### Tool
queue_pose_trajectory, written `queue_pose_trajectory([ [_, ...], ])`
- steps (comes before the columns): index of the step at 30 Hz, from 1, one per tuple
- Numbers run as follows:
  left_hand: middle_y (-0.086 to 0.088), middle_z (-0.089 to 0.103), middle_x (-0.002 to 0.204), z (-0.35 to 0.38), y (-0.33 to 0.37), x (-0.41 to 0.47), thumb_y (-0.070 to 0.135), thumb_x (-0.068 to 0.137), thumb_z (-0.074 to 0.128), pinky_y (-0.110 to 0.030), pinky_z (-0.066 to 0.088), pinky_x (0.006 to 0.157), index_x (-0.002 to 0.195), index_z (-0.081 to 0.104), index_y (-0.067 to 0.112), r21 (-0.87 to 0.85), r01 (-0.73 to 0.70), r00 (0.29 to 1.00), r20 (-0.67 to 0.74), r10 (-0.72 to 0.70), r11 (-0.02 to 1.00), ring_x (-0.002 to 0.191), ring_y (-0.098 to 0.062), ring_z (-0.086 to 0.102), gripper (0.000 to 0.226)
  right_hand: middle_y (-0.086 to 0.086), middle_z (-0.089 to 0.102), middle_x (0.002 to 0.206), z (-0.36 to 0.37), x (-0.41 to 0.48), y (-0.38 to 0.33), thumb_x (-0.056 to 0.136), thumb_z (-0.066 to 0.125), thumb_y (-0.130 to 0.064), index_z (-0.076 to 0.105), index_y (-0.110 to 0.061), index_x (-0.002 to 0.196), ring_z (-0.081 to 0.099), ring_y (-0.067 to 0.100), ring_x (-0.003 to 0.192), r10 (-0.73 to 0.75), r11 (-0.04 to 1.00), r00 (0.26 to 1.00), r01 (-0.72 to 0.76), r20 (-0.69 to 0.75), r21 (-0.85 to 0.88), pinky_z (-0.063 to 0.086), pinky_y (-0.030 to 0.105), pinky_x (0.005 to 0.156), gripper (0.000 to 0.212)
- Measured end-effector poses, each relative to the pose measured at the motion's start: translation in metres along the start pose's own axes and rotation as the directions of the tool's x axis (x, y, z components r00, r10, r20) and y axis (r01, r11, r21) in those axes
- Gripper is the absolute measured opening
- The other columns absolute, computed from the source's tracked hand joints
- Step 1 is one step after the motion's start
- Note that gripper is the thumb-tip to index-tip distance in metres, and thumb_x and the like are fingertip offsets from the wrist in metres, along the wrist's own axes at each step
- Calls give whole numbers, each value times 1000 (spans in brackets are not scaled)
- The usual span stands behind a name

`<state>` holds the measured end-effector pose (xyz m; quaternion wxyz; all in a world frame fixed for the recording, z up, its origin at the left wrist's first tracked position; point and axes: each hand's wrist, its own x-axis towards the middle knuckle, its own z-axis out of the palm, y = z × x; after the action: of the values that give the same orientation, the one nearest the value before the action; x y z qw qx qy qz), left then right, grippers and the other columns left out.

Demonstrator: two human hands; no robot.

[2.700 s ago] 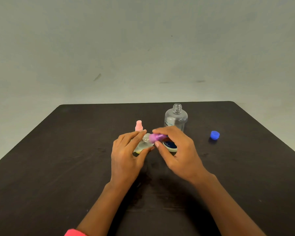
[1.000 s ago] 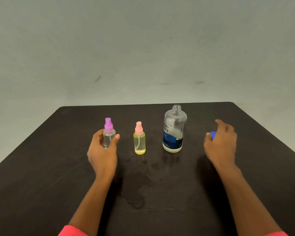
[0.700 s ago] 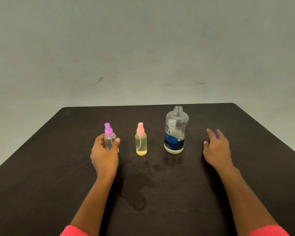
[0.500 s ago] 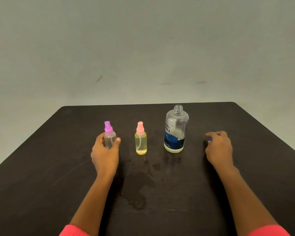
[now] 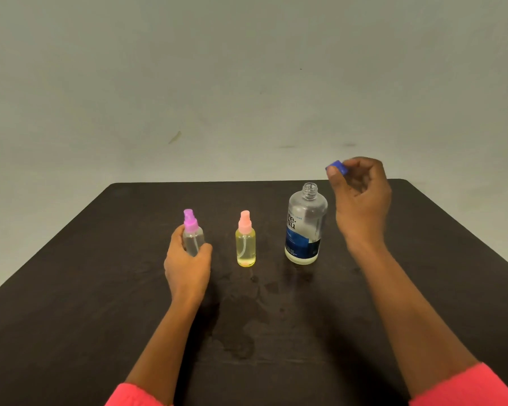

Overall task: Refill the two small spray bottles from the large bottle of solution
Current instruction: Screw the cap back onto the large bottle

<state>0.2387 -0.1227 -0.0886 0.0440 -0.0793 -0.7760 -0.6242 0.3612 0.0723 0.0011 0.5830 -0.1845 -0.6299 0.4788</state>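
On the dark table (image 5: pixel 71 288), the left hand (image 5: pixel 186 268) curls around the purple-capped spray bottle (image 5: pixel 192 238). Beside it stands the pink-capped spray bottle (image 5: pixel 245 244), then the uncapped large bottle (image 5: pixel 304 227). Raised above, the right hand (image 5: pixel 359 197) pinches the blue cap (image 5: pixel 338 166).

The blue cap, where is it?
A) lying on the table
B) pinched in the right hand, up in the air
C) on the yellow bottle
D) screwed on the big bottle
B: the right hand pinches the blue cap in the air, and the big bottle has a bare neck.
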Motion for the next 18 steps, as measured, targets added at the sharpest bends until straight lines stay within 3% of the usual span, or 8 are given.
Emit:
queue_pose_trajectory([
  [4,-2,47,137,0,1,-1,8,83,65,-41,41,104,143,32,21,-7,-30,1000,-5,30,1000,121,-19,47,70,2,68,95,11,-5,-1,80,75,-11,54,-22,88,68,5,86,22,998,997,-27,78,64,51,16,76,25],
  [7,-5,42,141,0,9,-9,8,81,67,-33,33,105,143,32,15,35,-197,970,-136,200,980,130,-16,38,71,-5,64,99,15,-7,5,84,70,-10,56,-20,101,65,-1,87,14,1000,988,-12,152,-15,50,12,77,24],
  [9,-8,44,136,1,12,-15,12,78,65,-40,34,108,138,36,10,95,-436,869,-215,446,895,127,-15,37,66,-6,61,105,14,-9,10,88,67,-14,58,-25,112,63,0,94,-4,995,980,24,201,-98,49,11,84,28],
  [11,-11,48,129,8,15,-22,14,77,64,-52,34,107,132,42,4,160,-643,717,-219,662,749,124,-22,42,60,-4,61,111,12,-10,16,89,65,-16,63,-23,113,62,6,101,-12,993,978,36,207,-114,49,16,90,25],
  [14,-13,57,116,28,33,-35,13,79,64,-46,27,113,123,50,2,135,-787,590,-120,798,602,116,-29,51,47,0,65,110,9,-10,20,87,68,-14,66,-19,107,65,7,99,27,996,972,-6,232,-91,52,23,91,21],
  [16,-11,57,120,44,47,-44,15,79,64,-35,30,111,126,50,6,51,-792,610,34,792,608,118,-22,49,50,0,66,110,7,-8,21,86,69,-15,66,-22,106,65,8,99,32,995,961,-4,275,-101,52,25,91,21],
  [18,-5,51,132,59,61,-49,22,80,65,-29,33,108,135,44,13,13,-703,697,211,686,711,124,-13,43,60,-1,67,109,5,-6,21,85,70,-17,65,-23,105,64,8,100,27,992,953,11,300,-124,52,27,91,22],
])
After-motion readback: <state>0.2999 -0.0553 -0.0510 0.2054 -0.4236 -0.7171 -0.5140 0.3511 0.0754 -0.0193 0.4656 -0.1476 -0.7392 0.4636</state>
